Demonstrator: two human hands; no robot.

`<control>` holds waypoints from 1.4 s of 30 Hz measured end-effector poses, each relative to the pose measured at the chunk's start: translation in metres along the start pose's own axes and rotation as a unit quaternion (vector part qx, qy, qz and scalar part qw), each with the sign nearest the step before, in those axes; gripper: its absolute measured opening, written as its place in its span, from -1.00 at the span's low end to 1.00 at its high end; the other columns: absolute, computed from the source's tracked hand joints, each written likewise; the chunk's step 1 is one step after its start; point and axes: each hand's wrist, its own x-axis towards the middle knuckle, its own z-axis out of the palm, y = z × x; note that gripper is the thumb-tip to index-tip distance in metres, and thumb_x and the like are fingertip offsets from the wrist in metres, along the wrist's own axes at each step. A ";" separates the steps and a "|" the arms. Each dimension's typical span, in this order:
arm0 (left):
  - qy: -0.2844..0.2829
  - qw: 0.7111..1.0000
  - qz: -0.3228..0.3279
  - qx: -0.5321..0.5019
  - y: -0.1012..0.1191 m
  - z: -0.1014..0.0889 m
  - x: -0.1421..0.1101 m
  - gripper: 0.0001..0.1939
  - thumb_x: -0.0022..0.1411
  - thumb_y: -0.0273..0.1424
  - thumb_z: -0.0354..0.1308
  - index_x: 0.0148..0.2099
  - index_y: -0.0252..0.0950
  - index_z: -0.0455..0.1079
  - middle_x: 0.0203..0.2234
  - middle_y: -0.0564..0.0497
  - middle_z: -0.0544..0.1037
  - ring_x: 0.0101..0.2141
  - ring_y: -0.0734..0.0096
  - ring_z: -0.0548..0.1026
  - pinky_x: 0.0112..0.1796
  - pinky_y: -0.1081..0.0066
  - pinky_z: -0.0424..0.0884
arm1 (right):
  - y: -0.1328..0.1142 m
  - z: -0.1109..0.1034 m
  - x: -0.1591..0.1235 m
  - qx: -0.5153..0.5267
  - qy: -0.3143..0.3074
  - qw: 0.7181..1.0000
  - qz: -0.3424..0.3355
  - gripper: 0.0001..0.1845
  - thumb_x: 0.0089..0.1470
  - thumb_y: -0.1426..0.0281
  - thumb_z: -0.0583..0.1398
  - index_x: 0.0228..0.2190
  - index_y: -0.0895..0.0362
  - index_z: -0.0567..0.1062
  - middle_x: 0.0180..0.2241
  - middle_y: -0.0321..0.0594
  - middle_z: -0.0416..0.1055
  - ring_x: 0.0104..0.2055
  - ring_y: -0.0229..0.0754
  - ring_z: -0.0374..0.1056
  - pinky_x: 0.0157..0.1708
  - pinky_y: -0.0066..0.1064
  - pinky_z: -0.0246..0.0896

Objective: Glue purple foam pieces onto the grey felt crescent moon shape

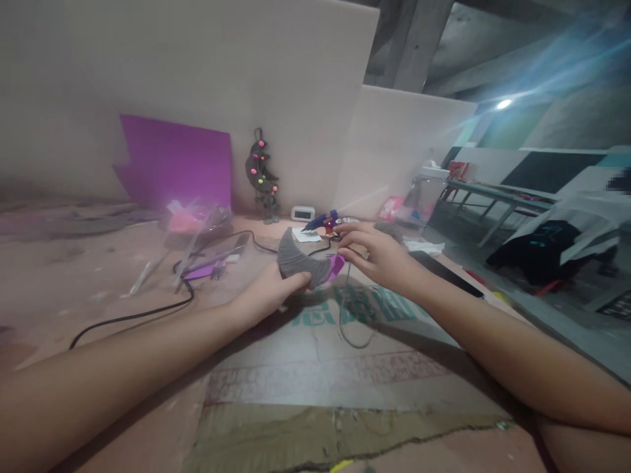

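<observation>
My left hand grips a crescent moon shape, its thumb across the front. Grey yarn is wrapped round most of the crescent, and a bare purple tip points right. Beside that tip, my right hand is closed with thumb and fingers pinched on the grey yarn. A loose loop of this strand hangs below and lies over the printed cardboard. A blue glue gun rests behind the crescent, near a white paper piece.
A finished-looking crescent with coloured pompoms hangs against the wall. Purple sheets lean at left, near plastic packaging and a black cable. A small white clock stands behind. A dark flat object lies at right.
</observation>
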 end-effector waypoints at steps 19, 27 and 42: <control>0.023 1.000 0.000 0.003 0.007 -0.002 -0.004 -0.62 0.17 -0.30 0.15 0.02 -0.33 0.32 -0.31 -0.04 0.50 -0.30 0.35 0.49 -0.24 0.35 0.41 | 0.002 0.003 0.006 0.197 -0.046 0.960 0.195 -0.83 0.07 0.30 0.17 -0.42 0.16 0.45 -0.47 -0.27 0.42 -0.43 -0.28 0.33 -0.36 -0.39 0.27; 0.028 0.999 0.030 0.019 -0.001 -0.001 -0.001 -0.58 0.05 -0.30 0.26 -0.07 -0.25 0.21 -0.33 0.04 0.45 -0.32 0.37 0.46 -0.33 0.40 0.39 | -0.001 0.004 0.006 0.214 -0.045 0.956 0.196 -0.85 0.07 0.31 0.17 -0.41 0.15 0.44 -0.48 -0.28 0.40 -0.43 -0.28 0.34 -0.36 -0.40 0.30; 0.020 0.998 0.047 0.029 0.003 -0.001 -0.005 -0.71 0.06 -0.31 0.23 -0.18 -0.25 0.26 -0.38 0.10 0.43 -0.40 0.47 0.42 -0.38 0.46 0.34 | -0.005 0.003 0.007 0.196 -0.055 0.960 0.195 -0.82 0.06 0.29 0.17 -0.41 0.16 0.47 -0.46 -0.25 0.44 -0.42 -0.27 0.34 -0.38 -0.41 0.28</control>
